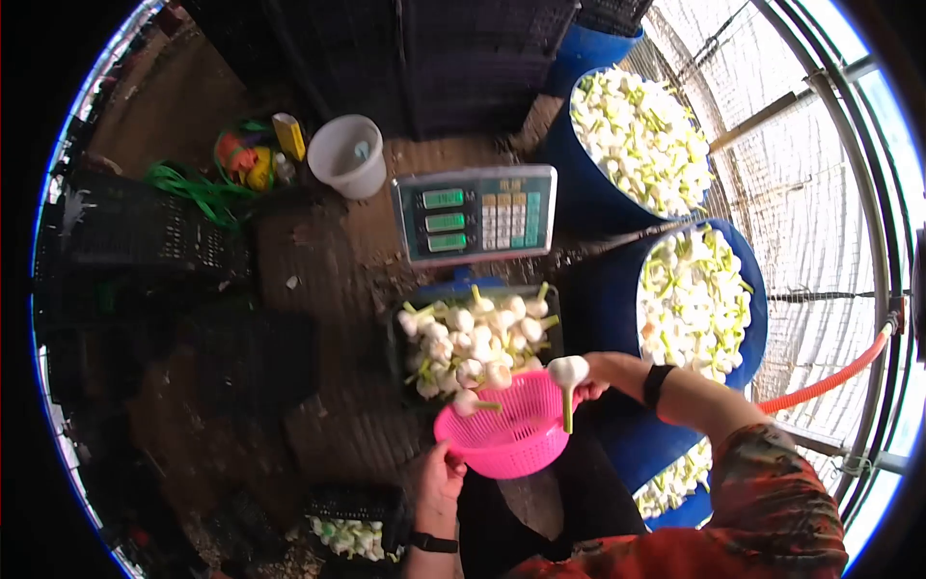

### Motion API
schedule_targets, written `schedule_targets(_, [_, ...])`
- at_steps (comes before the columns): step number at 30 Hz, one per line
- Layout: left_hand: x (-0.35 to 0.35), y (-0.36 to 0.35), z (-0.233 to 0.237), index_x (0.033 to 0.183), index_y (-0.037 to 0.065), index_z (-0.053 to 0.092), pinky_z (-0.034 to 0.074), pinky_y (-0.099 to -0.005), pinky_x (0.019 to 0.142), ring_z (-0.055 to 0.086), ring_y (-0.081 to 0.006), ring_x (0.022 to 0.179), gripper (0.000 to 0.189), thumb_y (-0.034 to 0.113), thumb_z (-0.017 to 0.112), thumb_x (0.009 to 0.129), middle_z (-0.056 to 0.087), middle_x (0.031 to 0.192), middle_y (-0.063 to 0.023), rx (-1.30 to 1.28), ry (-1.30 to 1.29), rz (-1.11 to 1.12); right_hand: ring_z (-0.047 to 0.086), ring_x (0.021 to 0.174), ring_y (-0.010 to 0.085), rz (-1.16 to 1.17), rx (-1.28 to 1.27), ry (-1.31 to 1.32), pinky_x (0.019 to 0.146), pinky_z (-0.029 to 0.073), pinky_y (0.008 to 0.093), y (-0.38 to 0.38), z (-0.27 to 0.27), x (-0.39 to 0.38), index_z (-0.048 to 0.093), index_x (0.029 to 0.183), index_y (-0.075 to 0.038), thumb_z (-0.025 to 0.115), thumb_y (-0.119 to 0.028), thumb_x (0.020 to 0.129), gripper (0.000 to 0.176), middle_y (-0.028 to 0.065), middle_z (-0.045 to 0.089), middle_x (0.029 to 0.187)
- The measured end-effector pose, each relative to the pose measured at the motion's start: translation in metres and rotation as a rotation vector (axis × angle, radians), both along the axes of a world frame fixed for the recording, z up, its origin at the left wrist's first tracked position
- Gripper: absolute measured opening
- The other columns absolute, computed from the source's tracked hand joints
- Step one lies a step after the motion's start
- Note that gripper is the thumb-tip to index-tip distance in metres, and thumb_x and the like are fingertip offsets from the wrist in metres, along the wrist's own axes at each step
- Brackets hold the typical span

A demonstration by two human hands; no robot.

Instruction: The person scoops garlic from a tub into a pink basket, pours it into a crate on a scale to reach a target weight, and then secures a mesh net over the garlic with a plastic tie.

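A pink plastic basket (516, 454) with slotted walls is tipped away from me, its mouth toward a dark crate (397, 359) heaped with garlic bulbs (473, 338). My left hand (442, 473) is closed on the basket's left rim. At the right rim my right hand (600, 372) is closed too, its fingers partly hidden. One garlic bulb (568, 370), stem hanging down, overlaps the rim right beside those fingers. Another bulb (466, 401) shows at the basket's far lip, next to the heap.
Beyond the crate stands a digital scale display (473, 214) with lit green readouts. Blue barrels (757, 299) full of garlic line the right side. A white bucket (347, 159) is at the back left, and a smaller crate of garlic (352, 536) sits low on the left.
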State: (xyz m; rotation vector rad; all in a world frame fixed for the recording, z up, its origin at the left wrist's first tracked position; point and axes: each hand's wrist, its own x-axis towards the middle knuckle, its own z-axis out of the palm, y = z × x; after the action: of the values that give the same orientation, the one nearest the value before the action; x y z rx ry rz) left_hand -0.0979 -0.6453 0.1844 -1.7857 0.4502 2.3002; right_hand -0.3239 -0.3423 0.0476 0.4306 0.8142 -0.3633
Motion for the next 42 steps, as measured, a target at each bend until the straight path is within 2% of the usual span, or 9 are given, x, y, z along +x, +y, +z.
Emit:
schedule_targets(15, [-0.003,0.012,0.053,0.082,0.013,0.059,0.037,-0.0230,0.042,0.052,-0.0093,0.053,0.006,0.015,0.063,0.086,0.057,0.067,0.0014,-0.126,0.046,-0.093,0.039,0.041,0.0120,-0.034,0.004,0.515,0.037,0.028,0.0262,-0.022,0.140,0.011,0.055,0.070,-0.003,0.055,-0.018,0.086,0.022,0.0064,0.052,0.057])
schedule_targets(20, [-0.057,0.074,0.104,0.106,0.007,0.054,0.047,-0.0230,0.052,0.057,-0.0093,0.067,0.017,0.016,0.055,0.092,0.061,0.088,-0.0025,-0.227,0.391,-0.382,0.051,0.048,0.0153,-0.251,-0.006,0.605,0.047,0.045,0.0283,0.069,0.187,-0.033,0.061,0.075,-0.004,0.061,-0.026,0.087,0.025,0.0042,0.053,0.059])
schedule_targets(23, [-0.095,0.130,0.102,0.117,0.005,0.050,0.052,-0.0253,0.070,0.063,-0.0150,0.085,0.028,0.021,0.054,0.094,0.062,0.098,-0.0066,-0.108,0.731,-0.596,0.056,0.060,0.0086,-0.293,-0.286,0.798,0.054,0.048,0.0243,0.214,0.157,-0.075,0.057,0.122,-0.010,0.062,-0.012,0.085,0.037,-0.0009,0.059,0.076])
schedule_targets(25, [-0.115,0.168,0.098,0.123,0.004,0.046,0.050,-0.0251,0.073,0.062,-0.0169,0.092,0.035,0.024,0.053,0.095,0.059,0.104,-0.0072,-0.048,0.850,-0.642,0.060,0.063,0.0134,0.119,-0.631,1.222,0.061,0.053,0.0282,0.292,0.193,-0.118,0.057,0.121,-0.008,0.064,-0.010,0.083,0.039,0.0061,0.063,0.081])
schedule_targets(26, [-0.121,0.185,0.095,0.123,0.004,0.046,0.049,-0.0239,0.072,0.062,-0.0153,0.092,0.036,0.025,0.054,0.095,0.058,0.103,-0.0060,-0.058,0.828,-0.693,0.065,0.073,0.0174,-0.279,0.202,0.926,0.066,0.055,0.0304,0.302,0.216,-0.140,0.062,0.110,-0.004,0.067,-0.014,0.081,0.031,0.0110,0.066,0.088])
schedule_targets(30, [-0.114,0.219,0.077,0.121,0.005,0.048,0.047,-0.0220,0.072,0.061,-0.0116,0.090,0.035,0.025,0.056,0.093,0.058,0.101,-0.0039,-0.176,0.822,-0.759,0.065,0.083,0.0295,1.183,0.722,1.366,0.072,0.054,0.0369,0.294,0.244,-0.176,0.066,0.099,-0.002,0.070,-0.023,0.074,0.033,0.0149,0.067,0.095])
schedule_targets(32, [-0.106,0.220,0.070,0.119,0.005,0.050,0.047,-0.0221,0.071,0.061,-0.0116,0.089,0.031,0.023,0.056,0.093,0.060,0.098,-0.0035,-0.181,0.641,-0.787,0.065,0.083,0.0292,0.879,0.552,1.831,0.070,0.053,0.0389,0.345,0.158,-0.211,0.065,0.096,0.000,0.070,-0.025,0.074,0.034,0.0174,0.066,0.086])
schedule_targets(35, [-0.092,0.213,0.048,0.114,0.006,0.053,0.047,-0.0222,0.068,0.062,-0.0115,0.085,0.026,0.019,0.057,0.093,0.061,0.094,-0.0026,-0.248,0.469,-0.717,0.065,0.070,0.0254,-0.029,0.297,1.702,0.068,0.050,0.0377,0.193,0.160,-0.193,0.065,0.083,0.000,0.071,-0.031,0.074,0.032,0.0170,0.065,0.074])
schedule_targets(42, [-0.052,0.167,-0.003,0.114,0.006,0.053,0.047,-0.0231,0.065,0.061,-0.0115,0.084,0.026,0.015,0.059,0.090,0.060,0.094,-0.0029,-0.490,0.173,-0.617,0.064,0.075,0.0293,-0.064,-0.371,1.666,0.071,0.051,0.0387,-0.013,0.066,-0.087,0.064,0.082,-0.005,0.069,-0.019,0.073,0.018,0.0143,0.065,0.077])
